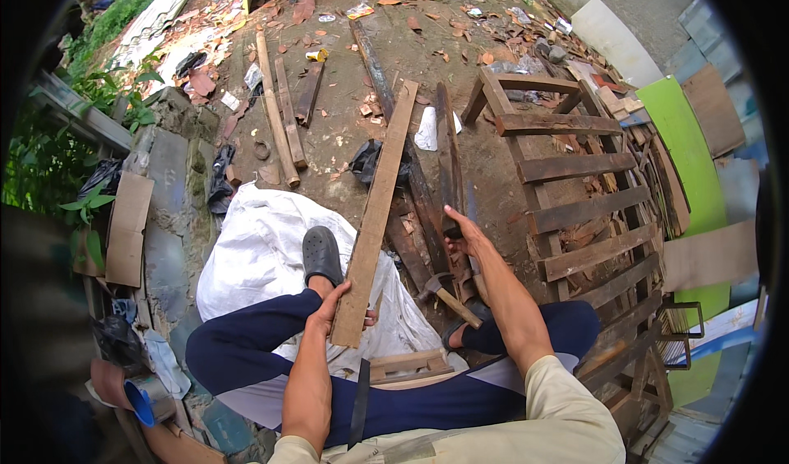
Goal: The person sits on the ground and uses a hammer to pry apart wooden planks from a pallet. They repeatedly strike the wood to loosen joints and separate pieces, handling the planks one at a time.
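Left hand [333,309] has its grip wrapped round the near end of a long pale plank [376,209], which runs up and away across the dirt ground [337,127], its low end resting by the knee over the white sack [255,250]. Right hand [462,230] is out ahead, grip closed on the end of a darker, narrower wood strip [448,160] lying among the loose boards, just right of the plank. A hammer [444,291] sits between the legs, head toward the planks, handle angled to the right foot, neither hand on it. To the right stands a slatted pallet frame [575,193], its rails partly bare, and beyond it a bright green panel [686,152]. To handle this well, I'd judge the pale plank wants keeping steady with that left grip low on the end, so the far tip doesn't swing, while the right draws the dark strip clear along its own length rather than levering it sideways across its neighbours. Watch for nails; whether any stick out of these boards I can't tell from here. Black sandal [322,254] planted on the sack.
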Available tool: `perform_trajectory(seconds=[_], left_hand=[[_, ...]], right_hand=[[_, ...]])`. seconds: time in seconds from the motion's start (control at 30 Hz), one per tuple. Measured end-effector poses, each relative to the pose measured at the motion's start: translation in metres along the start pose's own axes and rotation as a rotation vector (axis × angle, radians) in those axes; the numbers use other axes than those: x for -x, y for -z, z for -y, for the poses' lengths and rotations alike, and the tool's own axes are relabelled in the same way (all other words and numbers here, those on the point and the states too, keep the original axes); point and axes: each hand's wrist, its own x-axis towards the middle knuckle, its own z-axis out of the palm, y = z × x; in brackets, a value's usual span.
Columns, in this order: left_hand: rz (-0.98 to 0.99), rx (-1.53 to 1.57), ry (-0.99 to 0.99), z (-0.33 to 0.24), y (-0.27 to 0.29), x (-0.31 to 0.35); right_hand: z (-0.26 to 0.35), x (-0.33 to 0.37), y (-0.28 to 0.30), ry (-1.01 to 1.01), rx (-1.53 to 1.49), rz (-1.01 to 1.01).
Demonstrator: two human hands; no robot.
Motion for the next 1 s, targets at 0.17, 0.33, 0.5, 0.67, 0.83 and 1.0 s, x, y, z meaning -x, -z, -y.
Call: perform_trajectory(seconds=[0.17, 0.33, 0.5, 0.67, 0.83, 1.0], left_hand=[[0.013, -0.084, -0.008, 0.006, -0.018, -0.009], [0.005, -0.151, -0.069, 0.016, -0.013, -0.019], [0.02, -0.122, -0.068, 0.02, -0.018, -0.026], [-0.002, -0.126, -0.07, 0.017, -0.026, -0.022], [-0.034, -0.169, -0.081, 0.02, -0.022, -0.024], [-0.039, -0.192, -0.083, 0.022, -0.026, -0.028]], right_hand=[[0.03, 0.034, -0.004, 0.159, -0.079, -0.051], [0.0, 0.075, -0.001, 0.076, -0.334, 0.078], [-0.037, 0.057, 0.01, -0.017, -0.324, 0.007], [-0.053, 0.051, 0.006, -0.017, -0.318, 0.026], [-0.059, 0.042, 0.01, -0.004, -0.213, 0.108], [-0.075, 0.021, 0.015, -0.001, -0.184, 0.155]])
